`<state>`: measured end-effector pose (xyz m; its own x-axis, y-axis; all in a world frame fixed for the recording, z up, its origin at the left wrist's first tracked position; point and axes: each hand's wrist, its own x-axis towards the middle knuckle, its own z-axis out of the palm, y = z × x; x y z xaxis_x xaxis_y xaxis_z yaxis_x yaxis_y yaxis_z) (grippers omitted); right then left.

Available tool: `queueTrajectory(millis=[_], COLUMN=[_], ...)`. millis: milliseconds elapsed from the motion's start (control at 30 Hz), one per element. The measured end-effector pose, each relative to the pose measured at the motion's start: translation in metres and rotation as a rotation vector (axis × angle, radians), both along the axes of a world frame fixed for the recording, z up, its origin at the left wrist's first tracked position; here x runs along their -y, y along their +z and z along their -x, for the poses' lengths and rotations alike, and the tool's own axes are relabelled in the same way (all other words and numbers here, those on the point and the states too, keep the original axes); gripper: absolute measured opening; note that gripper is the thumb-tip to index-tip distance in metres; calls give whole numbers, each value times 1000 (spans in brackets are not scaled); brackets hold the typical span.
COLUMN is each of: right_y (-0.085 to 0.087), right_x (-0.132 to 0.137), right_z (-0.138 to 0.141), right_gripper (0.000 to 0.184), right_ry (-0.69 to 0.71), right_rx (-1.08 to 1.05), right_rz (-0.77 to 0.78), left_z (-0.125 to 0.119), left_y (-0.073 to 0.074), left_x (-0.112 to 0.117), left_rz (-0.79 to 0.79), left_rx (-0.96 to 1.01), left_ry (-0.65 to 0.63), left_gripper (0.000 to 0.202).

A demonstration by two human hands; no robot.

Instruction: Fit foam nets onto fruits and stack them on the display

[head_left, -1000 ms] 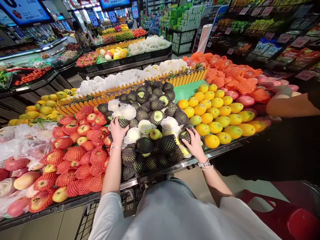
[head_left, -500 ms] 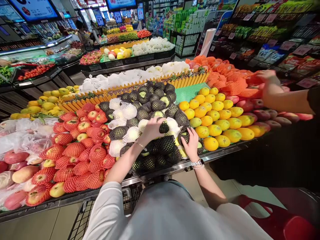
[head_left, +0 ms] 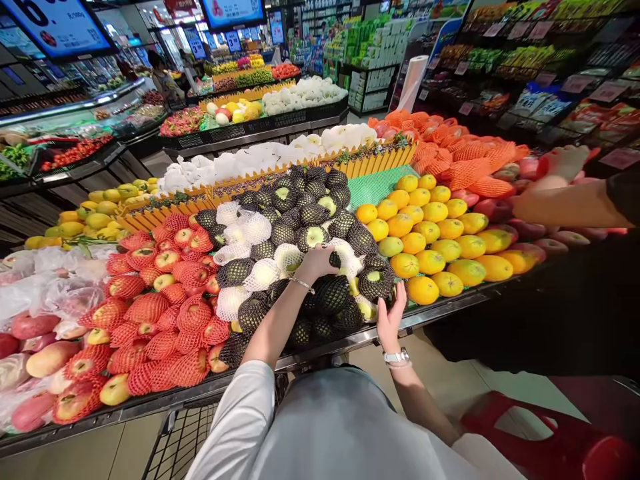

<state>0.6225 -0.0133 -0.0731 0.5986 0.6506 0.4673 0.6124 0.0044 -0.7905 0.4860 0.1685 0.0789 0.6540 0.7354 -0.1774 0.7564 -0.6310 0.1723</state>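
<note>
A heap of pale green, roundish fruit in black foam nets (head_left: pixel 283 195) lies in front of me, with some white-netted ones (head_left: pixel 264 273) mixed in. Over the middle of this heap, my left hand (head_left: pixel 316 264) is curled, its fingers closed around a small dark netted fruit (head_left: pixel 335 259) that is mostly hidden. My right hand (head_left: pixel 391 312) is open at the front right of the heap, thumb and fingers apart. Close beyond its fingertips rests a black-netted fruit (head_left: pixel 377 278), with a small gap between.
Red-netted apples (head_left: pixel 163 313) fill the left, and yellow-orange fruit (head_left: pixel 429 231) stands in rows to the right. A metal rail (head_left: pixel 325 348) edges the stand. Another person's arm (head_left: pixel 565 200) reaches in from the right. Below are a wire cart (head_left: pixel 180 437) and a red basket (head_left: pixel 525 420).
My right hand has let go of the black-netted fruit and drawn back toward the front edge. My left hand has shifted slightly, staying over the heap. The other person's hand has moved right.
</note>
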Motion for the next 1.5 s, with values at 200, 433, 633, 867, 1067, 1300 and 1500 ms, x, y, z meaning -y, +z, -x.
queueTrajectory(millis=[200, 433, 633, 867, 1067, 1300, 1500], right_y=[37, 39, 17, 17, 21, 37, 39], right_x=[-22, -60, -41, -24, -26, -12, -14], right_z=[-14, -8, -15, -25, -28, -13, -22], right_gripper=[51, 47, 58, 63, 60, 49, 56], right_ry=[239, 109, 187, 113, 202, -195, 9], right_rx=[278, 307, 138, 71, 96, 133, 232], right_rz=[229, 167, 106, 7, 67, -212, -207], left_z=[-22, 11, 87, 159, 185, 208, 225], left_y=[4, -14, -24, -31, -40, -46, -46], left_x=[0, 24, 47, 76, 90, 100, 116], left_rz=[-5, -259, -229, -203, -222, -321, -407], left_rx=[-66, 249, 502, 697, 751, 809, 817], left_ry=[103, 1, 91, 348, 457, 501, 603], left_gripper=[64, 65, 62, 58, 55, 46, 36])
